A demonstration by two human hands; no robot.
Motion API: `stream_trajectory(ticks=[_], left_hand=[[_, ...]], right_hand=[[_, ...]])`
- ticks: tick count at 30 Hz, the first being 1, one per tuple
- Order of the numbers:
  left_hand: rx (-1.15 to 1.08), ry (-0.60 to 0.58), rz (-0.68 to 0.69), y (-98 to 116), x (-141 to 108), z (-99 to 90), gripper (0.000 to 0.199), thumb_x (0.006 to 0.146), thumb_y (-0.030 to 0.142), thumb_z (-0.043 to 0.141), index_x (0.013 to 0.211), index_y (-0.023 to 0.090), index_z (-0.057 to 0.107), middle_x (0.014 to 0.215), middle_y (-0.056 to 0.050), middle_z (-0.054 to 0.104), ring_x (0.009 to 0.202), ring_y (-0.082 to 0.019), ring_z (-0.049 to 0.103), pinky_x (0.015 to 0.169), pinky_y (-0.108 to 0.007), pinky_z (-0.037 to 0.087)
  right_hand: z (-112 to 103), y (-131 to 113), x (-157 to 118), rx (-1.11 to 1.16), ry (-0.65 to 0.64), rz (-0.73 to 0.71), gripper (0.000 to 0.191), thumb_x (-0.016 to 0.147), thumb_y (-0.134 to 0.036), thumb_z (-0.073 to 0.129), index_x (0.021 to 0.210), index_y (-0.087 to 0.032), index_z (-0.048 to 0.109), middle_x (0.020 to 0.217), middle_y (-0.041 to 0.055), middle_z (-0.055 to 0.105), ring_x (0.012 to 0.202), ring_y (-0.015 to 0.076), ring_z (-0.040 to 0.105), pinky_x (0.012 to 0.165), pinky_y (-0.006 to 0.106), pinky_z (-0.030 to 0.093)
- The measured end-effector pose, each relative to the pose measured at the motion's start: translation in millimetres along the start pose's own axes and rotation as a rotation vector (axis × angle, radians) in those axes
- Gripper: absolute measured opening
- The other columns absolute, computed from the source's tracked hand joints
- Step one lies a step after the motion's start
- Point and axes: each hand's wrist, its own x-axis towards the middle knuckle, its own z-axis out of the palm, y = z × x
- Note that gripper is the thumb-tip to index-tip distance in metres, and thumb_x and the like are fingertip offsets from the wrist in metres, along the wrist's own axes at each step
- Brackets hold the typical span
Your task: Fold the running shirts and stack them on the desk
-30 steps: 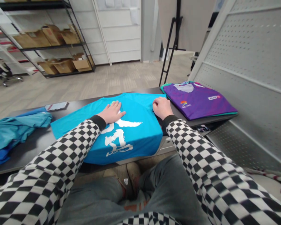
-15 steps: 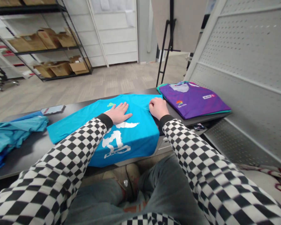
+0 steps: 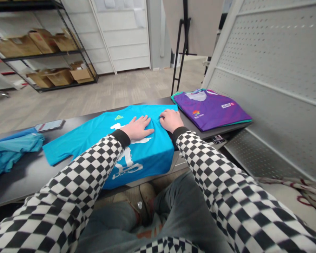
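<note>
A bright blue shirt with white lettering and a small green logo lies spread over a dark table, its lower part hanging over the front edge. My left hand rests flat on the chest of the shirt, fingers spread. At the base of the sleeve on the right, my right hand has its fingers curled together on the fabric, pinching it. Just right of that hand sits a folded purple shirt on top of teal ones.
Crumpled teal and blue clothes lie at the table's left end, near a flat packet. A grey perforated panel stands on the right. Behind are an easel and shelves with cardboard boxes.
My left hand has slid a little to the right over the shirt. My right hand stays at the sleeve base. The whole view has shifted slightly.
</note>
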Motion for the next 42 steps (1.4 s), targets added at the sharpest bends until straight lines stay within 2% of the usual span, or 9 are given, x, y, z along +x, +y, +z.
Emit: stream_trajectory(ticks=[3,6,9,12,16,22,28,35,42], left_hand=[[0.099,0.065,0.024,26.2,-5.9,-7.8,0.076,0.113,0.059,0.038,0.173,0.013,0.05,0.186,-0.02,0.032,0.176,-0.038,0.026,0.143,-0.061,0.011],[0.059,0.053,0.063,58.4,-16.7,2.7,0.081,0.115,0.061,0.031,0.179,0.011,0.037,0.188,-0.019,0.027,0.176,-0.036,0.024,0.143,-0.056,0.018],[-0.007,0.021,0.05,76.1,-24.4,14.2,0.092,0.114,0.07,0.028,0.183,0.01,0.023,0.191,-0.018,0.013,0.178,-0.037,0.014,0.144,-0.057,0.016],[-0.048,-0.025,0.054,76.6,-24.4,10.8,0.096,0.111,0.074,0.033,0.184,0.012,0.022,0.191,-0.016,0.011,0.179,-0.036,0.012,0.145,-0.057,0.013],[-0.061,-0.002,0.04,72.8,-22.8,1.9,0.091,0.11,0.073,0.037,0.181,0.017,0.035,0.19,-0.014,0.019,0.176,-0.038,0.023,0.143,-0.057,0.021],[-0.024,0.074,0.009,74.1,-29.1,20.2,0.09,0.114,0.071,0.025,0.184,0.014,0.025,0.191,-0.015,0.015,0.178,-0.035,0.014,0.144,-0.059,0.015],[-0.018,0.005,0.028,71.5,-35.3,18.1,0.093,0.113,0.074,0.026,0.184,0.015,0.024,0.191,-0.014,0.015,0.178,-0.035,0.015,0.144,-0.057,0.014],[0.011,-0.036,0.056,62.5,-45.6,12.1,0.098,0.112,0.076,0.026,0.184,0.011,0.023,0.19,-0.015,0.014,0.179,-0.035,0.014,0.145,-0.059,0.012],[-0.007,0.044,0.066,69.2,-43.4,16.1,0.094,0.112,0.073,0.03,0.184,0.013,0.026,0.19,-0.015,0.015,0.178,-0.038,0.013,0.144,-0.062,0.014]], right_hand=[[-0.9,0.0,0.6,-0.003,-0.012,0.007,0.034,0.105,-0.026,0.055,0.116,-0.02,0.086,0.129,0.0155,0.078,0.125,0.0345,0.065,0.109,0.049,0.042],[0.0,0.5,1.6,-0.016,-0.027,0.012,0.035,0.105,-0.026,0.053,0.118,-0.021,0.086,0.131,0.0143,0.078,0.126,0.0338,0.065,0.11,0.048,0.042],[0.1,0.2,1.7,-0.026,-0.031,0.014,0.036,0.106,-0.025,0.052,0.118,-0.02,0.085,0.132,0.0146,0.078,0.127,0.0333,0.066,0.11,0.047,0.042],[-2.3,-1.1,0.9,-0.031,-0.031,0.027,0.037,0.107,-0.026,0.049,0.116,-0.019,0.085,0.132,0.0155,0.079,0.127,0.0333,0.066,0.11,0.047,0.042],[-6.1,-2.7,-0.3,-0.041,-0.035,0.093,0.038,0.107,-0.026,0.049,0.112,-0.018,0.085,0.131,0.0176,0.08,0.125,0.0331,0.067,0.11,0.047,0.041],[-3.7,-0.7,2.6,-0.014,-0.013,0.184,0.039,0.1,-0.017,0.053,0.12,-0.019,0.086,0.133,0.0162,0.082,0.127,0.0317,0.071,0.115,0.047,0.038],[-3.5,1.4,6.1,0.006,-0.069,0.184,0.045,0.1,-0.017,0.054,0.132,-0.02,0.085,0.137,0.0145,0.082,0.131,0.0298,0.072,0.121,0.043,0.038],[-5.7,2.8,7.4,0.029,-0.089,0.155,0.046,0.102,-0.018,0.054,0.134,-0.02,0.086,0.139,0.0133,0.082,0.134,0.0286,0.072,0.122,0.039,0.041],[-3.3,5.0,9.1,0.04,-0.078,0.134,0.046,0.101,-0.018,0.054,0.135,-0.02,0.086,0.14,0.0109,0.082,0.135,0.0283,0.072,0.123,0.038,0.044]])
